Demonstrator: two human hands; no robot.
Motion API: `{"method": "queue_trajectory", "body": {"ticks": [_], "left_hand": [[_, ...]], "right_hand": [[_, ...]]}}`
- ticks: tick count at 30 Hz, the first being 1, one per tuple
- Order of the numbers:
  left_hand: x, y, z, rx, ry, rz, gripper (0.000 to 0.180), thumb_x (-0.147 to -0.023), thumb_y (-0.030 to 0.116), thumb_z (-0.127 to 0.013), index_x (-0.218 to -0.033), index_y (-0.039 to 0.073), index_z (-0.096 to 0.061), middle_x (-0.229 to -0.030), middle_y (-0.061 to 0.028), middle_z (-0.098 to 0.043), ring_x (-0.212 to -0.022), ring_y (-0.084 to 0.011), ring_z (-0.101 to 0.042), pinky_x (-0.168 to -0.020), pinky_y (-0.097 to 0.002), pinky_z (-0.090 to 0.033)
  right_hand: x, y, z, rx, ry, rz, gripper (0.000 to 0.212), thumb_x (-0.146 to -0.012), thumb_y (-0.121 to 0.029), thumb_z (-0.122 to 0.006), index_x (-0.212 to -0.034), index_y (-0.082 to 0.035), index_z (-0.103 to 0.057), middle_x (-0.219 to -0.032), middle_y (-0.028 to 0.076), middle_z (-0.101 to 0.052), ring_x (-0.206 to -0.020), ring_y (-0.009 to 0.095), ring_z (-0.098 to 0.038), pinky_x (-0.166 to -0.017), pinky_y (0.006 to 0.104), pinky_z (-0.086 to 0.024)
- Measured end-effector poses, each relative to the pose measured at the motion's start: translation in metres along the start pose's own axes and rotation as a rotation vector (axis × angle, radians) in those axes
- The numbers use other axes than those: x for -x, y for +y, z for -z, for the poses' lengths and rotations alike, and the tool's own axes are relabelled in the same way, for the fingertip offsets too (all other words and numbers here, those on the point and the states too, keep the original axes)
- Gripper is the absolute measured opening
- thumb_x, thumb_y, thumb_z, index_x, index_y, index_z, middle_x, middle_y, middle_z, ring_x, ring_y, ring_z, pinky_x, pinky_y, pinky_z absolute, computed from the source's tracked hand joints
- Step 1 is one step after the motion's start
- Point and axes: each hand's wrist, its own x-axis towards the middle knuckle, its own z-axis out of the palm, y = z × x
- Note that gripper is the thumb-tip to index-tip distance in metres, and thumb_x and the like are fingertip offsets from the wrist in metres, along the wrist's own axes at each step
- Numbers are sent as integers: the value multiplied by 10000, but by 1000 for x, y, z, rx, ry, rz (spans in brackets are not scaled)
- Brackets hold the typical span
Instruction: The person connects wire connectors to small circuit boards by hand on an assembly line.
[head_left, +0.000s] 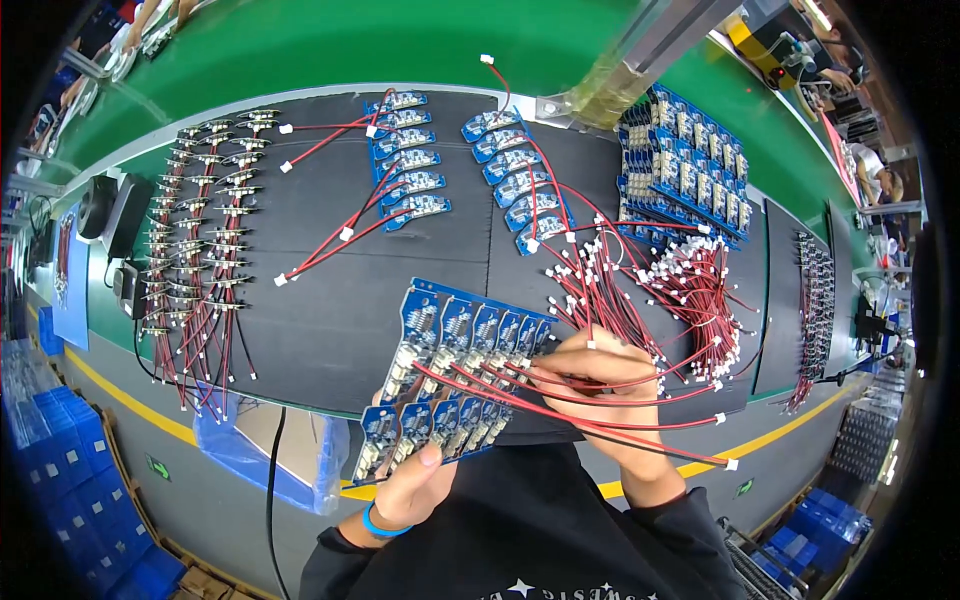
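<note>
My left hand (pixel 418 488) grips the lower left side of a blue circuit board panel (pixel 422 300), thumb on its face. The panel is tilted up above the table's front edge and carries two rows of small boards with coils and white connectors. Several red-and-black wire leads (pixel 640 440) run from its connectors to the right, with white plugs at their loose ends. My right hand (pixel 610 385) is closed in a pinch at the panel's right edge, on a wire lead; its plugged end is partly hidden by the fingers.
Beyond my right hand lie bundled wire leads (pixel 705 310). Stacked blue panels (pixel 685 165) stand by a metal post (pixel 640 55). Two wired board strips (pixel 408 160) (pixel 520 180) lie on the black mat (pixel 330 220). Rows of wired boards (pixel 205 220) hang at left; more (pixel 812 310) sit far right.
</note>
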Motion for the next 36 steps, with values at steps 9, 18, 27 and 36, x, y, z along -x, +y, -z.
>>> {"method": "queue_trajectory", "body": {"ticks": [9,18,27,36], "left_hand": [[0,-3,3,-426,-48,-118,582,-813,162,-605,-1264,-28,-290,-1230,-179,-443,-1129,-239,-461,-968,-383,-345],[0,-8,3,-497,-85,-204,558,-829,159,-584,-1263,-36,-292,-1243,-194,-441,-1133,-238,-466,-951,-365,-363],[1,-12,1,-474,-29,-179,560,-830,184,-590,-1260,-31,-302,-1224,-174,-454,-1104,-212,-478,-943,-351,-373],[5,-9,2,-441,29,-67,570,-834,192,-572,-1266,-43,-284,-1204,-166,-450,-1106,-215,-462,-955,-355,-358]], "right_hand": [[-2,9,2,74,-33,115,151,-692,-32,-701,-825,23,-657,-718,88,-589,-612,140,-541,-542,245,-420],[-1,18,3,-92,-153,-99,115,-726,-45,-696,-781,26,-625,-705,28,-537,-566,21,-423,-492,178,-325],[1,13,0,59,-137,-52,84,-747,-21,-682,-765,23,-613,-717,27,-536,-572,14,-430,-489,177,-329],[1,27,2,-240,-186,-241,104,-755,-34,-690,-746,21,-603,-686,24,-537,-538,24,-421,-466,181,-310]]}}
